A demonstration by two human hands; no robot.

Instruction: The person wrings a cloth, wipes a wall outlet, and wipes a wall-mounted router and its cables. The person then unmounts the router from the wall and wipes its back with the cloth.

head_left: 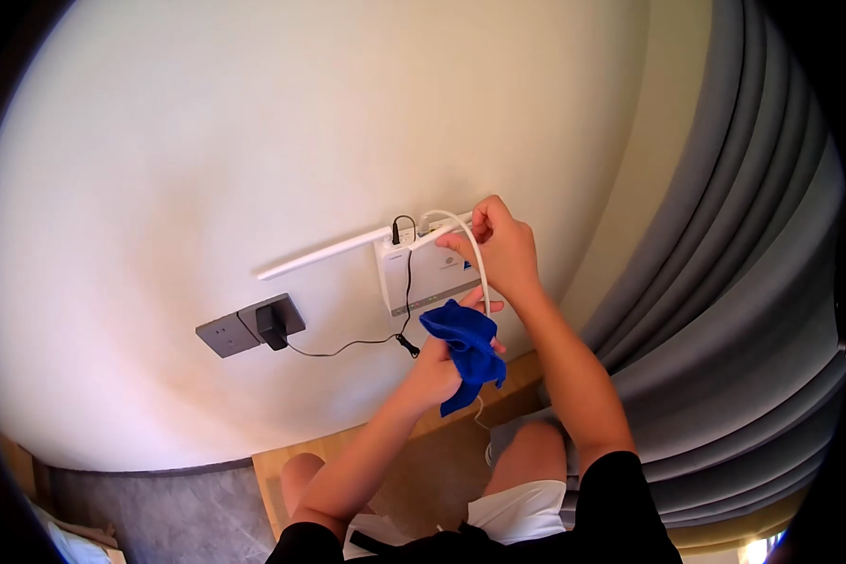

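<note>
A white router (430,274) is on the wall, with one antenna (324,254) stretched out to the left. My right hand (500,242) is at the router's upper right, its thumb and fingers closed around the right antenna (442,231). In my left hand (442,371), just below the router, is a blue cloth (470,348); some fingers reach out past it beside a white cable (480,258). That cable arches from the router's top down to the left hand. A thin black cord (409,282) hangs in front of the router.
Left of the router, a black power adapter (272,327) is plugged into a dark wall socket (226,335). Grey curtains (724,376) hang at the right. Below are a wooden ledge (348,440) and my bent knees.
</note>
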